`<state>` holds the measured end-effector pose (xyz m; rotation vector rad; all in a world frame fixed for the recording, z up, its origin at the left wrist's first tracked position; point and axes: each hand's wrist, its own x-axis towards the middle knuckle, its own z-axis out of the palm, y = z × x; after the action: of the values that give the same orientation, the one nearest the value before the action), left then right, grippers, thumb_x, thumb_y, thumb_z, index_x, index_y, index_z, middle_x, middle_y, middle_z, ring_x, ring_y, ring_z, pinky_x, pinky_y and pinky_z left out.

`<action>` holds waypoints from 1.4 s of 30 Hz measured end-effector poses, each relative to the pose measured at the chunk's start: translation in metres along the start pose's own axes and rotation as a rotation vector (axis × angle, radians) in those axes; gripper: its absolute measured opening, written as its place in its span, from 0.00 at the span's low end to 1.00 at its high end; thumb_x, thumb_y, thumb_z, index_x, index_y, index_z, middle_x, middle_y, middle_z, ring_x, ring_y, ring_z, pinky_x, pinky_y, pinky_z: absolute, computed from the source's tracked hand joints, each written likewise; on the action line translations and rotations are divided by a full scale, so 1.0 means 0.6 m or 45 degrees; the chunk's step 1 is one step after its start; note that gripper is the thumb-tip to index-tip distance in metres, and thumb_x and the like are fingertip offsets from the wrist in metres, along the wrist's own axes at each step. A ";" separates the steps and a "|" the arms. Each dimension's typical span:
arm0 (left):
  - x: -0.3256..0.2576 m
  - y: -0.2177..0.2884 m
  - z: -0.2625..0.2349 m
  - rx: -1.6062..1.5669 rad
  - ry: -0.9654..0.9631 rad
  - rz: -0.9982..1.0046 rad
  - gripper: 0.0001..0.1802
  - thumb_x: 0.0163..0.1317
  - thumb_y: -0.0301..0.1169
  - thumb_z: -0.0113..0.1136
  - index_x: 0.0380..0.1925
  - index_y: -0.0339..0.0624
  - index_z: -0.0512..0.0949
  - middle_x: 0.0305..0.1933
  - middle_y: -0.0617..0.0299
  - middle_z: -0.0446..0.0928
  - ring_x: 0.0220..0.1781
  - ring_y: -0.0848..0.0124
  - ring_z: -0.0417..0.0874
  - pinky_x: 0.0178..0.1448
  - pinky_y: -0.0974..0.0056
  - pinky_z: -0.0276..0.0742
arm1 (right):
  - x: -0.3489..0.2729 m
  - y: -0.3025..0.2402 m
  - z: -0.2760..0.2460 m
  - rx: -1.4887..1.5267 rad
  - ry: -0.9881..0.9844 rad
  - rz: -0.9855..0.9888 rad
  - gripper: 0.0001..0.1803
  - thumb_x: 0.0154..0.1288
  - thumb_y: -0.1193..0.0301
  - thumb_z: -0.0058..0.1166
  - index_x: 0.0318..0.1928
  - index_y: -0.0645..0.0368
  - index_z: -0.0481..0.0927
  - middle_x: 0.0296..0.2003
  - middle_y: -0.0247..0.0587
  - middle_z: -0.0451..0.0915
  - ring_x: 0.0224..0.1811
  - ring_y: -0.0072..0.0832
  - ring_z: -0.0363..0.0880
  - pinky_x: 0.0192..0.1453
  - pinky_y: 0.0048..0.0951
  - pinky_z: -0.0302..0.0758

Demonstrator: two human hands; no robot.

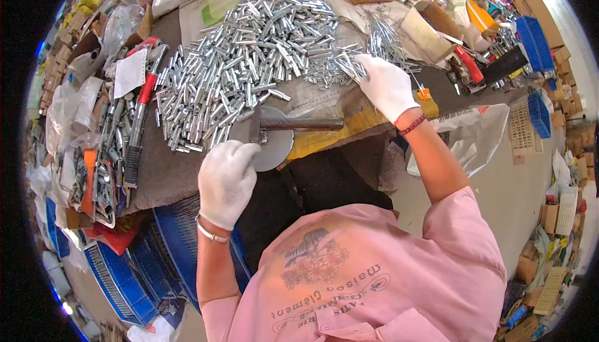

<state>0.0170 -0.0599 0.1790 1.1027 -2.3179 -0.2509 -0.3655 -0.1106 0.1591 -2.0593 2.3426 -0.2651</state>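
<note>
My left hand [227,183], in a white glove, is closed beside a round grey metal disc [276,153] at the bench's near edge; whatever its fingers hold is hidden. Across the disc lies a hammer [312,124], its handle pointing right. My right hand [385,86], also gloved, reaches into small thin metal pins [329,70]; its fingers are curled down among them, and I cannot make out what they grip. Left of the pins spreads a big heap of shiny metal sleeves [249,55]. Longer thin rods [384,39] lie just beyond my right hand.
On the left are a red-and-black long-handled tool [142,111], an orange-handled scraper [89,176] and plastic bags. Blue crates [118,279] stand below the bench's left side. At right sit a blue bin [534,43], a red-handled tool [469,64] and a hanging white sack [474,136].
</note>
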 end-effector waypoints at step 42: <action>-0.041 -0.024 0.042 -0.342 0.177 -0.290 0.07 0.60 0.25 0.79 0.38 0.43 0.91 0.37 0.56 0.84 0.43 0.53 0.87 0.49 0.53 0.82 | -0.058 -0.077 -0.019 0.501 0.348 -0.698 0.19 0.72 0.77 0.64 0.59 0.47 0.93 0.41 0.43 0.85 0.44 0.43 0.88 0.50 0.36 0.86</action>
<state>0.0250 -0.0519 0.1426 1.2033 -1.9694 -0.5371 -0.3171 -0.0802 0.1731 -2.5079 1.5853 -0.9761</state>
